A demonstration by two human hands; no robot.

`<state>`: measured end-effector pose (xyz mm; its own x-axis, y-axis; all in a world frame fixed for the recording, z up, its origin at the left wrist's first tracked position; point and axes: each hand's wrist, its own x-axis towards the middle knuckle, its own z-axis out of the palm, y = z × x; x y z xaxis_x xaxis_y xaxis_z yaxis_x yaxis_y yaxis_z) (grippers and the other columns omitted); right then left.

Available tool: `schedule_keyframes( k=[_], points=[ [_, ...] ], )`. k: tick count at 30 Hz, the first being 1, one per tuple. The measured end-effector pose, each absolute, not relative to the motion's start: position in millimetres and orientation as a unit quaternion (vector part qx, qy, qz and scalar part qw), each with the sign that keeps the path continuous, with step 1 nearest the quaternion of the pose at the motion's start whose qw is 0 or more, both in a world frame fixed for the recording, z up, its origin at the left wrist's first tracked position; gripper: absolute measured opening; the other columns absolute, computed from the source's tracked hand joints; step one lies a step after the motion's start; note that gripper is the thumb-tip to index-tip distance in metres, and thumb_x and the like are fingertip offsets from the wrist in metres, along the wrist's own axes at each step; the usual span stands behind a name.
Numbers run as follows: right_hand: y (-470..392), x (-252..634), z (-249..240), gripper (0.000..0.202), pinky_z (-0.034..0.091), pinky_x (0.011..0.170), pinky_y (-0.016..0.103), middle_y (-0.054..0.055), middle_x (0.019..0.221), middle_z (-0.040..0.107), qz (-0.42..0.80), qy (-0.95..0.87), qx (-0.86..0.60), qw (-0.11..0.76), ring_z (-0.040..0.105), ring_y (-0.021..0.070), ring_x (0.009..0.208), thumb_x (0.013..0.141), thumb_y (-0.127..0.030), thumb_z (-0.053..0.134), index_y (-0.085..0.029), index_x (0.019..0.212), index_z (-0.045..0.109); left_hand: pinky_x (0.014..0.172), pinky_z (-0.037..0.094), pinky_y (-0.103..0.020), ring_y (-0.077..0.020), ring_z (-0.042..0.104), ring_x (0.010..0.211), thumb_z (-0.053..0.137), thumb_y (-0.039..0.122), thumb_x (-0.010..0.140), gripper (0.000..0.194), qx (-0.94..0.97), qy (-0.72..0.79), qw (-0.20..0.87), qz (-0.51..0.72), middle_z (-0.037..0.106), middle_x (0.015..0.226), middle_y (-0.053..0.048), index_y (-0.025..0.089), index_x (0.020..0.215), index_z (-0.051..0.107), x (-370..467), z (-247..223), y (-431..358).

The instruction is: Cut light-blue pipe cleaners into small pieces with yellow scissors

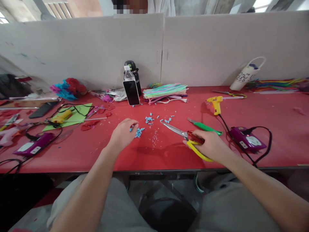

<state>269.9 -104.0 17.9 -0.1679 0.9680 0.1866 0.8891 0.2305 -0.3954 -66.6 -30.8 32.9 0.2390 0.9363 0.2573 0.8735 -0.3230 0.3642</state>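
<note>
My right hand (pixel 208 144) is wrapped round the handles of a pair of scissors (pixel 177 130), one handle red and the other yellow. The blades point up and to the left, over the red table (pixel 156 158). My left hand (pixel 126 132) rests beside a small pile of blue pieces (pixel 138 132), its fingers bent; what lies under the fingertips is hidden. More blue pieces (pixel 149 119) lie just behind, and a few are near the scissor tips. Tiny pale crumbs are scattered between the hands.
A green cutter (pixel 205 126), a yellow glue gun (pixel 215 103) and a purple power box (pixel 248 139) lie at the right. A phone (pixel 131 92) leans on bottles behind, beside pastel pipe cleaners (pixel 165 92). Another glue gun (pixel 62 116) and cables are at the left.
</note>
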Motion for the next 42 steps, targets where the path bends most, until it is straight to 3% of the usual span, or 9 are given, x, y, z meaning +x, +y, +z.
schedule_keyframes(
  k=[11, 14, 22, 29, 32, 36, 42],
  points=[
    [-93.7, 286.6, 19.4, 0.029, 0.029, 0.052, 0.026, 0.003, 0.067, 0.065, 0.08, -0.726, -0.652, 0.204, 0.056, 0.0167, 0.058, 0.079, -0.049, 0.058, -0.022, 0.079, 0.065, 0.084, 0.047, -0.031, -0.0207, 0.061, 0.094, 0.048, 0.024, 0.089, 0.021, 0.811, 0.544, 0.073, 0.205, 0.064, 0.101, -0.008, 0.02, 0.098, 0.066, -8.2, 12.5, -1.0],
    [-95.2, 283.7, 21.0, 0.025, 0.029, 0.051, 0.026, 0.003, 0.067, 0.065, 0.073, -0.727, -0.653, 0.197, 0.056, 0.0163, 0.058, 0.078, -0.046, 0.059, -0.022, 0.075, 0.064, 0.086, 0.047, -0.032, -0.0214, 0.06, 0.1, 0.046, 0.023, 0.091, 0.023, 0.812, 0.556, 0.056, 0.165, 0.064, 0.106, -0.008, 0.021, 0.103, 0.065, 15.4, 11.8, 11.2],
    [-91.5, 285.9, 20.1, 0.027, 0.029, 0.053, 0.026, 0.002, 0.065, 0.063, 0.084, -0.721, -0.659, 0.198, 0.055, 0.0162, 0.059, 0.078, -0.048, 0.06, -0.022, 0.069, 0.058, 0.091, 0.042, -0.047, -0.031, 0.055, 0.109, 0.047, 0.022, 0.09, 0.02, 0.795, 0.593, 0.034, 0.125, 0.063, 0.109, -0.014, 0.018, 0.099, 0.065, 53.2, 0.0, 30.0],
    [-90.0, 290.2, 16.6, 0.029, 0.029, 0.052, 0.026, 0.001, 0.063, 0.061, 0.081, -0.716, -0.66, 0.213, 0.05, 0.0148, 0.056, 0.08, -0.05, 0.057, -0.022, 0.074, 0.062, 0.094, 0.038, -0.047, -0.0321, 0.052, 0.112, 0.046, 0.021, 0.091, 0.02, 0.788, 0.601, 0.028, 0.13, 0.062, 0.113, -0.016, 0.016, 0.096, 0.064, 43.7, -5.3, 32.8],
    [-90.1, 290.1, 16.6, 0.029, 0.03, 0.052, 0.025, 0.002, 0.063, 0.062, 0.09, -0.713, -0.663, 0.208, 0.052, 0.0157, 0.057, 0.079, -0.05, 0.058, -0.022, 0.077, 0.064, 0.088, 0.041, -0.044, -0.0301, 0.056, 0.107, 0.044, 0.023, 0.093, 0.02, 0.781, 0.605, 0.046, 0.148, 0.063, 0.111, -0.016, 0.015, 0.098, 0.061, 34.9, -0.6, 29.6],
    [-90.8, 290.2, 19.0, 0.028, 0.03, 0.052, 0.025, 0.002, 0.066, 0.064, 0.096, -0.713, -0.665, 0.2, 0.056, 0.0166, 0.059, 0.078, -0.049, 0.058, -0.022, 0.079, 0.066, 0.069, 0.045, -0.029, -0.0177, 0.063, 0.077, 0.039, 0.024, 0.095, 0.017, 0.78, 0.591, 0.106, 0.175, 0.069, 0.088, -0.006, 0.019, 0.099, 0.055, 13.5, 14.0, 11.6],
    [-91.0, 288.2, 16.5, 0.025, 0.033, 0.055, 0.026, 0.001, 0.067, 0.062, 0.105, -0.72, -0.66, 0.185, 0.054, 0.0157, 0.059, 0.078, -0.047, 0.058, -0.022, 0.078, 0.064, 0.067, 0.045, -0.026, -0.0153, 0.062, 0.074, 0.052, 0.027, 0.089, 0.011, 0.729, 0.548, 0.23, 0.34, 0.069, 0.084, -0.003, 0.019, 0.091, 0.06, -22.3, 36.7, -30.9]
  ],
)
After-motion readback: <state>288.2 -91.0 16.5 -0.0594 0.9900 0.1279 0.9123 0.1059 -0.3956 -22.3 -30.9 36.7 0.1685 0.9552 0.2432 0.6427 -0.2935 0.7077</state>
